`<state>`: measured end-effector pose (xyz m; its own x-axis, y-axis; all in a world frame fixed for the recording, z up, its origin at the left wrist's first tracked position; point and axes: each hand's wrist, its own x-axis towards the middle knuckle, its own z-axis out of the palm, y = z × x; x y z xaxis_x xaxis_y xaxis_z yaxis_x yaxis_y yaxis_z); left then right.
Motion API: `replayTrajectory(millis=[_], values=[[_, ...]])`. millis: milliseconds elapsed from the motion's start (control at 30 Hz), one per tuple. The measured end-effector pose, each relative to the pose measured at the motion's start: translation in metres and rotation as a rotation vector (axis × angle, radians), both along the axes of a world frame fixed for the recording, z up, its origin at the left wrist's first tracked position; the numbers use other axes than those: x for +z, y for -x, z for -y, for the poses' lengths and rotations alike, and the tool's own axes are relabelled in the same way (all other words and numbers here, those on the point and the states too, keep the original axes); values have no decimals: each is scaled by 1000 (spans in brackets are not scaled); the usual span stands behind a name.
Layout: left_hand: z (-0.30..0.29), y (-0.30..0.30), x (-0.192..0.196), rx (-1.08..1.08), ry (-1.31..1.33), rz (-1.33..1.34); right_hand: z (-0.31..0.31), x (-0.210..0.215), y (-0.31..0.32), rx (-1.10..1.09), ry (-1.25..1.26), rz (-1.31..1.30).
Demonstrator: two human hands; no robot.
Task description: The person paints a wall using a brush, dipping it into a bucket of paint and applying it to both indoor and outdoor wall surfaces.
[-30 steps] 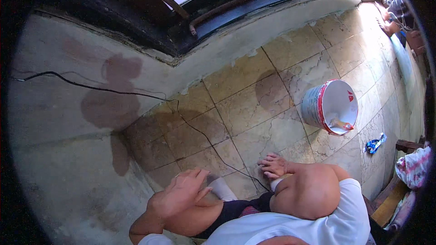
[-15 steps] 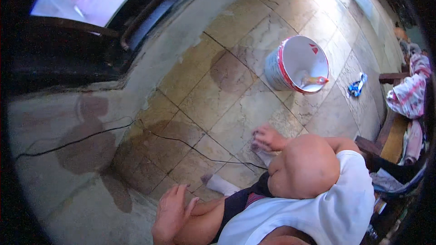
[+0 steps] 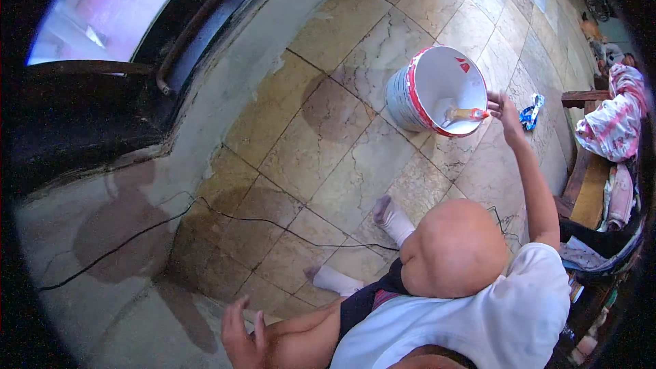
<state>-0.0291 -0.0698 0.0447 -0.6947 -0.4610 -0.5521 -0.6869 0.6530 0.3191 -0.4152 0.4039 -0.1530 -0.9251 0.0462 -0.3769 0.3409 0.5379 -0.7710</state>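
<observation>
Upper garment: one T-shirt [image 3: 465,321], white, plain over its visible part, soft fabric with loose folds; short right sleeve [image 3: 542,270], white, hem near the elbow. Lower garment: one pair of shorts [image 3: 357,311], black or near-black, with a small reddish patterned patch [image 3: 385,296] at the middle. Footwear: left sock [image 3: 338,280] and right sock [image 3: 396,223], whitish, toe ends greyish mauve. Hands: left hand [image 3: 242,336] and right hand [image 3: 505,116], both bare. Right forearm [image 3: 536,188] and right knee [image 3: 454,246]: uncovered, knee rounded.

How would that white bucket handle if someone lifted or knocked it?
The bucket is probably light for its size: little but an orange-tipped item shows inside. Its round wall might let it roll if tipped over.
</observation>
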Motion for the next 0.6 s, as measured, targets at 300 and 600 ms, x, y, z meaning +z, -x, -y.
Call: replayTrajectory(millis=[300, 600], values=[[-19, -68, -19, 22, 151, -427, 31, 48, 34, 56, -22, 64], [42, -29, -59, 25, -88, -285, 133, 122, -15, -70, 133, 75]])
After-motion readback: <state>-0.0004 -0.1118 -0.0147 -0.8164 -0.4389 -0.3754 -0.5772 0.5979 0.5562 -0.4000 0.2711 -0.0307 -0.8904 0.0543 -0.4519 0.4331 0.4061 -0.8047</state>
